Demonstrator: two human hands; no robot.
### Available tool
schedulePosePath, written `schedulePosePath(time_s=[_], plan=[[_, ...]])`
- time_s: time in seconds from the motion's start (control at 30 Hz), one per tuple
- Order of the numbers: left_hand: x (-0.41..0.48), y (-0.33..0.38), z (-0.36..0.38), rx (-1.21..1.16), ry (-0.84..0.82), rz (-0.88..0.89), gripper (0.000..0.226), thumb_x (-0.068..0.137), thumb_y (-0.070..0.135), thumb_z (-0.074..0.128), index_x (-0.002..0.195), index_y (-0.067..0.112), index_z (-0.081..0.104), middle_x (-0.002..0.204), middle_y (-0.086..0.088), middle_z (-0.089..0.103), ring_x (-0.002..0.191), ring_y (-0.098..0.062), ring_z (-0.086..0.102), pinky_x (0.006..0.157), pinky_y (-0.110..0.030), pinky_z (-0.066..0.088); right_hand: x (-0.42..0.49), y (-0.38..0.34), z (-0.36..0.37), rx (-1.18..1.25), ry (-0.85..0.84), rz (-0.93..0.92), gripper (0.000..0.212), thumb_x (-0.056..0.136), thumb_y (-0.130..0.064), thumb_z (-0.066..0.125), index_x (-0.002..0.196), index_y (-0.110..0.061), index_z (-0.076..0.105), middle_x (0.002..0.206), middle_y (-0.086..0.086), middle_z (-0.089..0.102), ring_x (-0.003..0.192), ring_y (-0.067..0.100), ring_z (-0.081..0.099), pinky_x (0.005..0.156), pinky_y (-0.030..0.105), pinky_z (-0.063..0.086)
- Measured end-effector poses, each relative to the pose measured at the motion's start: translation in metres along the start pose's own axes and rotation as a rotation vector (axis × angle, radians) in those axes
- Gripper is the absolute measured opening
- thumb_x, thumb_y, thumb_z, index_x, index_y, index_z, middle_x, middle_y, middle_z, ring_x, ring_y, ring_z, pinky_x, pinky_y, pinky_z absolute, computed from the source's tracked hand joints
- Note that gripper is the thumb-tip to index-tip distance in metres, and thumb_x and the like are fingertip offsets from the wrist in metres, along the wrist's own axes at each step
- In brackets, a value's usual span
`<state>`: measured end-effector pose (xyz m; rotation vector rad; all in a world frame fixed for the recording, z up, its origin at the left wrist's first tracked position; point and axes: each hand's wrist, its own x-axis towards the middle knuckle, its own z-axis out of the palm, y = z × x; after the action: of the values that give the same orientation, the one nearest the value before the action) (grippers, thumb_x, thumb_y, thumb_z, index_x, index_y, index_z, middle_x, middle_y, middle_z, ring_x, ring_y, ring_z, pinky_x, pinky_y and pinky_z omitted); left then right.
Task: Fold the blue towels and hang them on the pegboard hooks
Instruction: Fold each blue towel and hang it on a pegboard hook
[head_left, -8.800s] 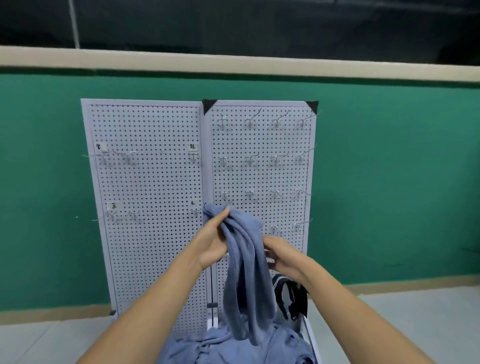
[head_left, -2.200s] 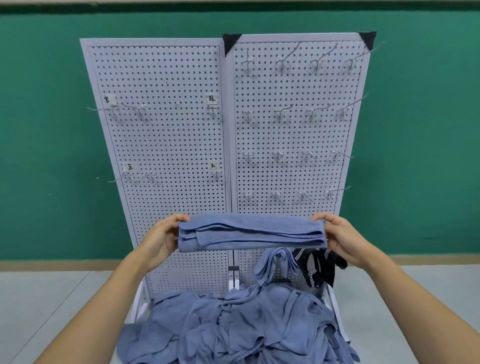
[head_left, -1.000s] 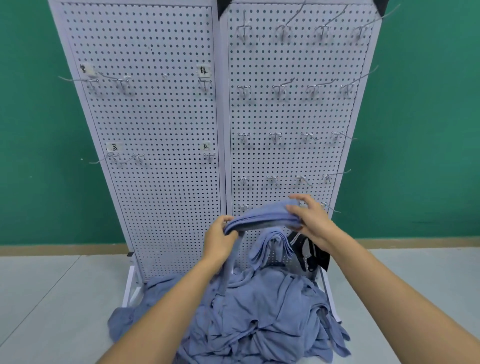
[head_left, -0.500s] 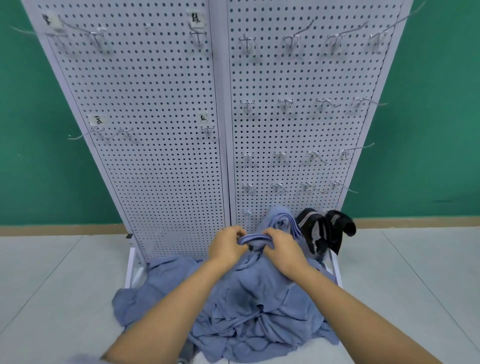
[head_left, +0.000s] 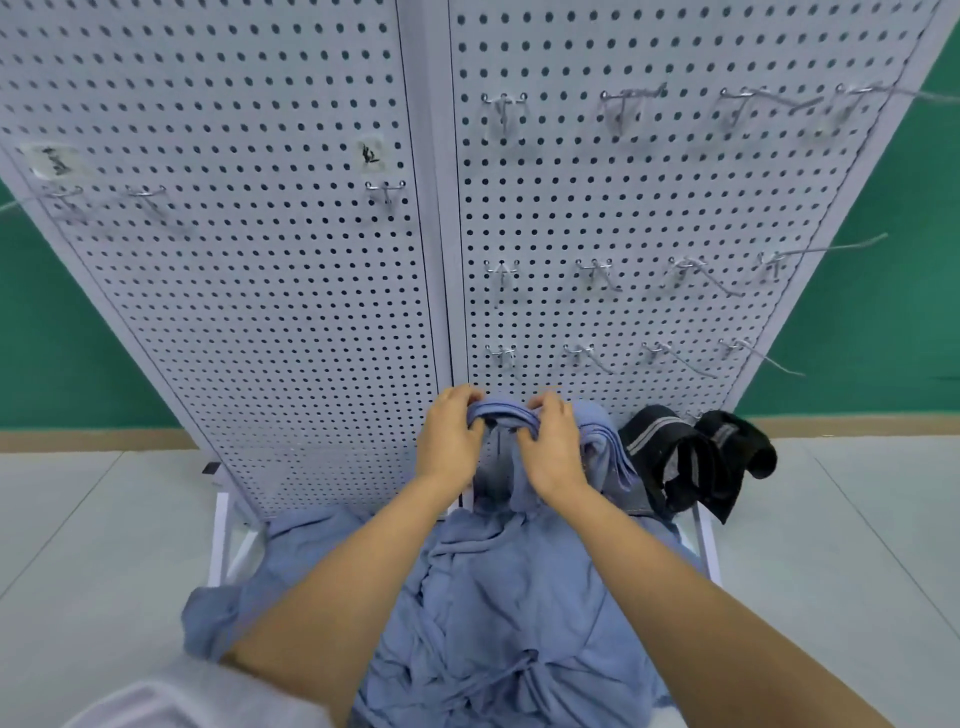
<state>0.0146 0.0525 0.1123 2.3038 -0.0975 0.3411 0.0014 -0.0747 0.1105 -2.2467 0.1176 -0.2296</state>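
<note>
A folded blue towel (head_left: 500, 415) is draped low against the right panel of the white pegboard (head_left: 291, 270). My left hand (head_left: 448, 439) grips its left side and my right hand (head_left: 551, 448) grips its right side, both close together at the fold's top. Whatever hook lies under the fold is hidden by the cloth and my fingers. Another folded blue towel (head_left: 602, 447) hangs just to the right. A heap of loose blue towels (head_left: 498, 613) lies on the floor at the board's foot, partly under my forearms.
Rows of bare metal hooks (head_left: 597, 270) stick out of the right panel, some long and pointing right. Black cloths (head_left: 696, 457) hang at the lower right. The white stand frame (head_left: 223, 540) rests on a grey floor before a green wall (head_left: 883, 312).
The towel went from stretched wide between my hands to folded in half and carried down to the board's lowest row. My hands have closed in together and my view has dropped toward the floor.
</note>
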Motion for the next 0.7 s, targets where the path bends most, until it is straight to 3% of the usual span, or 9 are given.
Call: schedulePosePath(time_s=[0.13,0.2,0.3,0.4,0.5,0.57,0.63,0.7], plan=[[-0.004,-0.033,0.027,-0.061,-0.017,-0.03,0.022,0.086,-0.005,0.051,0.099,0.012,0.057,0.098,-0.001,0.058,0.087,-0.017,0.052,0.069,-0.025,0.038,0.002,0.029,0.021,-0.06,-0.105,0.058,0.023,0.091,-0.01,0.055,0.113,-0.008,0.048,0.107,0.01,0.06,0.089,0.027,0.057,0.068,0.034,0.042],[-0.005,-0.042,0.034,-0.06,0.01,-0.04,0.023,0.085,-0.006,0.051,0.1,0.01,0.058,0.098,0.0,0.061,0.086,-0.016,0.053,0.067,-0.021,0.035,0.001,0.033,0.023,-0.172,-0.16,0.086,0.024,0.094,-0.018,0.053,0.116,-0.011,0.047,0.102,0.007,0.061,0.092,0.03,0.059,0.064,0.032,0.039],[-0.003,-0.046,0.039,-0.129,0.041,-0.071,0.025,0.086,-0.007,0.05,0.103,0.009,0.057,0.101,-0.001,0.062,0.091,-0.016,0.056,0.074,-0.024,0.042,0.002,0.033,0.028,-0.094,-0.064,0.071,0.02,0.094,-0.013,0.051,0.114,-0.011,0.047,0.099,0.01,0.063,0.09,0.032,0.059,0.071,0.04,0.048],[-0.007,-0.045,0.041,-0.169,-0.084,-0.126,0.032,0.084,-0.012,0.046,0.109,0.006,0.054,0.1,-0.004,0.06,0.09,-0.018,0.055,0.077,-0.028,0.046,0.001,0.041,0.031,-0.052,-0.177,0.09,0.021,0.093,-0.008,0.05,0.114,-0.005,0.047,0.102,0.016,0.063,0.094,0.035,0.059,0.081,0.045,0.048],[-0.011,-0.049,0.033,-0.133,-0.238,-0.204,0.048,0.083,-0.014,0.052,0.126,0.006,0.048,0.114,-0.007,0.058,0.1,-0.022,0.056,0.088,-0.036,0.049,-0.006,0.049,0.019,-0.023,-0.306,0.112,0.032,0.091,-0.002,0.056,0.122,-0.003,0.049,0.107,0.021,0.062,0.1,0.034,0.059,0.084,0.039,0.048],[-0.016,-0.054,0.026,-0.117,-0.266,-0.276,0.052,0.083,-0.009,0.059,0.13,0.008,0.045,0.122,-0.009,0.056,0.107,-0.028,0.057,0.092,-0.04,0.049,-0.013,0.055,0.004,0.03,-0.345,0.127,0.037,0.091,-0.001,0.058,0.127,-0.003,0.049,0.11,0.02,0.063,0.098,0.028,0.059,0.081,0.028,0.049],[-0.026,-0.056,0.018,-0.084,-0.23,-0.364,0.048,0.086,-0.001,0.063,0.129,0.008,0.045,0.115,-0.008,0.055,0.101,-0.027,0.056,0.086,-0.037,0.049,-0.023,0.063,-0.011,0.052,-0.349,0.151,0.032,0.091,-0.002,0.057,0.123,-0.003,0.053,0.107,0.016,0.066,0.088,0.018,0.057,0.065,0.01,0.045],[-0.043,-0.057,0.015,-0.067,-0.186,-0.421,0.039,0.087,0.001,0.062,0.123,0.007,0.048,0.103,-0.006,0.054,0.09,-0.024,0.053,0.077,-0.034,0.046,-0.035,0.075,-0.022,0.032,-0.347,0.168,0.024,0.092,-0.003,0.055,0.115,-0.005,0.057,0.097,0.013,0.067,0.084,0.015,0.056,0.059,0.009,0.042]])
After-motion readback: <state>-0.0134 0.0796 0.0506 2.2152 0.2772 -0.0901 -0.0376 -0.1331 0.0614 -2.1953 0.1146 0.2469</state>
